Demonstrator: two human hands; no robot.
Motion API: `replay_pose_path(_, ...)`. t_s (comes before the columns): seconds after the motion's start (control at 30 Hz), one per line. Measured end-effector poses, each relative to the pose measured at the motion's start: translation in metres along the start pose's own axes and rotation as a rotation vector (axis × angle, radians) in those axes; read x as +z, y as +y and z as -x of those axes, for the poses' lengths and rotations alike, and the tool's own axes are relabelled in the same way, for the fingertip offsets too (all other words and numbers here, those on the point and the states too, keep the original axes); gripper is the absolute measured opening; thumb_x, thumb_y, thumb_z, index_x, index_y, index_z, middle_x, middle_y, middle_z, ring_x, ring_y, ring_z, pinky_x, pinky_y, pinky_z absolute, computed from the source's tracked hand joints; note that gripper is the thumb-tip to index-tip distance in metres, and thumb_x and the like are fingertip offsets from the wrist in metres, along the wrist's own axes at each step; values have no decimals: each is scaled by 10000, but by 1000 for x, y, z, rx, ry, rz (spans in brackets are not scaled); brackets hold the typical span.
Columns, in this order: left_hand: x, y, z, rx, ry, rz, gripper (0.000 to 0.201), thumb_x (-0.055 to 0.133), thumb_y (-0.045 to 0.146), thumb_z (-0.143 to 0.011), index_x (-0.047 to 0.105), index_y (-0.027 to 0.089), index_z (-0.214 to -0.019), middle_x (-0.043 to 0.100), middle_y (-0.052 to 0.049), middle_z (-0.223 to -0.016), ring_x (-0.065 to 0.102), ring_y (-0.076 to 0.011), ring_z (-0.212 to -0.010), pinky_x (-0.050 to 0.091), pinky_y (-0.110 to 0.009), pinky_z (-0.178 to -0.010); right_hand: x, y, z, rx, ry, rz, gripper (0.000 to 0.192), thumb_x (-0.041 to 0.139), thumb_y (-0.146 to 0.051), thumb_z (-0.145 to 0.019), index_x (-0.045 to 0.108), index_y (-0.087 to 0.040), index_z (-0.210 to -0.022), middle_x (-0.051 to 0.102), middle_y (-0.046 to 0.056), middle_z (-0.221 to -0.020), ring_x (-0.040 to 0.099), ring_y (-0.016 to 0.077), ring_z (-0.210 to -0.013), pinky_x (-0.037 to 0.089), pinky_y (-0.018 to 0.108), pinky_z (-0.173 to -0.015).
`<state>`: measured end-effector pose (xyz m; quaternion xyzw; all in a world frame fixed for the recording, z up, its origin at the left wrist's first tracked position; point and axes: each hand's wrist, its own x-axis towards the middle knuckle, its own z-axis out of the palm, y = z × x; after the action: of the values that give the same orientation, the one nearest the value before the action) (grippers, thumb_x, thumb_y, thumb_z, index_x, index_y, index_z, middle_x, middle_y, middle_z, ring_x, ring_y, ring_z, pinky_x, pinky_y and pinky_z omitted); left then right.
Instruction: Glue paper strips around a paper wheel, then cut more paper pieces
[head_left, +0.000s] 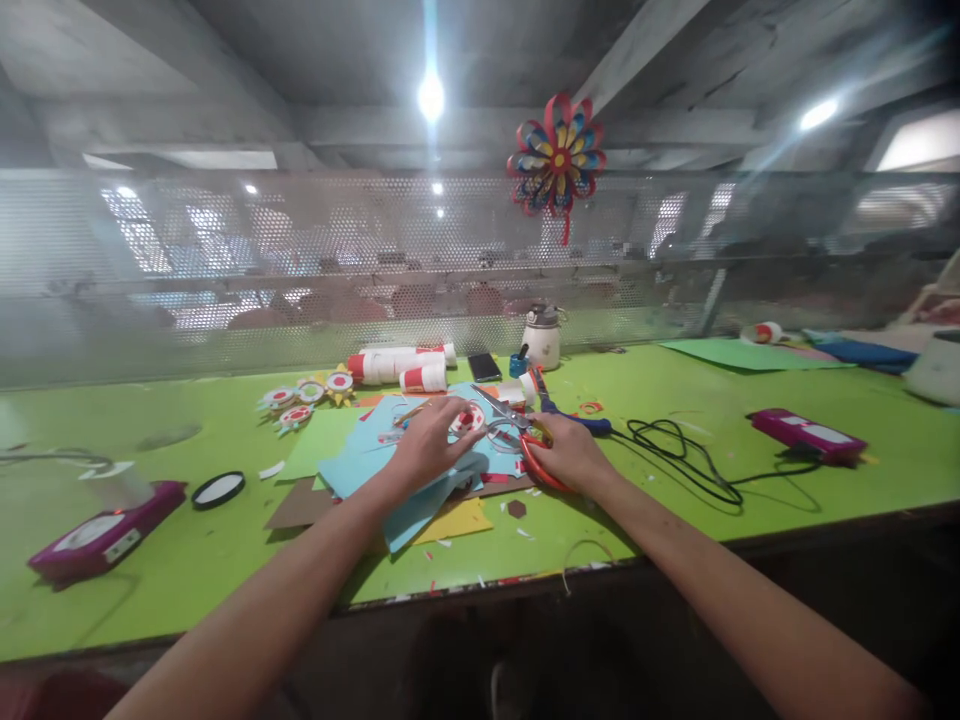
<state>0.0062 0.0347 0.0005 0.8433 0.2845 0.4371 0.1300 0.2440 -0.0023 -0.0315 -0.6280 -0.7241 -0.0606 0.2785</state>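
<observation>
My left hand (pixel 431 440) rests on a stack of light blue paper (pixel 375 465) and pinches a small round red-and-white paper piece (pixel 469 418). My right hand (pixel 570 455) grips orange-handled scissors (pixel 517 430), whose blades point left toward that round piece. Under the blue sheets lie yellow paper (pixel 461 520), brown card (pixel 296 505) and light green paper (pixel 319 440), all on a green table (pixel 675 490).
Finished paper flowers (pixel 307 392) and glue bottles (pixel 401 365) lie behind the sheets, with a phone (pixel 484 367) and a white jar (pixel 541 335). Magenta devices sit at left (pixel 105 530) and right (pixel 806 432), the right one with a black cable (pixel 682 455). A paper pinwheel (pixel 556 157) hangs above.
</observation>
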Motion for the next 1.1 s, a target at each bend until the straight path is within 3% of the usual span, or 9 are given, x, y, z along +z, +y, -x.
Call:
replay_pose_path(0.23,1,1,0,33,-5,-38,176,637,353,-818,634,237,-950,647,-76,-973,554,-224,-879,405,-375,-878,-3,-1,1,-22,-4,-12,302,571,-303,-930,570,-178,-1204,608,85,-1201,625,222,-1005,523,438,-851)
replay_pose_path(0.53,4,-7,-1,40,66,-119,330,659,380,-799,603,202,-1072,646,-68,-917,563,-191,-771,464,-357,-740,-1,0,0,-5,-9,1,296,569,-301,-931,572,-179,-1200,607,85,-1202,625,220,-1001,526,433,-845)
replay_pose_path(0.83,5,-12,-2,169,58,-201,312,600,361,-856,600,207,-1127,653,-97,-1105,588,-225,-1036,484,-409,-902,-1,1,-1,-1,-6,2,292,567,-300,-932,573,-181,-1199,604,85,-1209,624,219,-1003,527,431,-845)
replay_pose_path(0.93,6,-16,-2,172,95,-219,415,626,369,-836,548,209,-1210,646,-105,-1122,591,-237,-1047,487,-422,-904,1,2,-1,3,0,7,294,568,-302,-931,573,-179,-1198,605,85,-1206,625,220,-1002,526,432,-846)
replay_pose_path(1.1,7,-23,-3,143,179,-243,743,710,349,-763,334,235,-1394,622,-102,-1131,596,-243,-1001,491,-440,-880,3,4,-1,9,3,14,291,566,-299,-933,573,-182,-1199,603,86,-1211,624,218,-1002,527,430,-844)
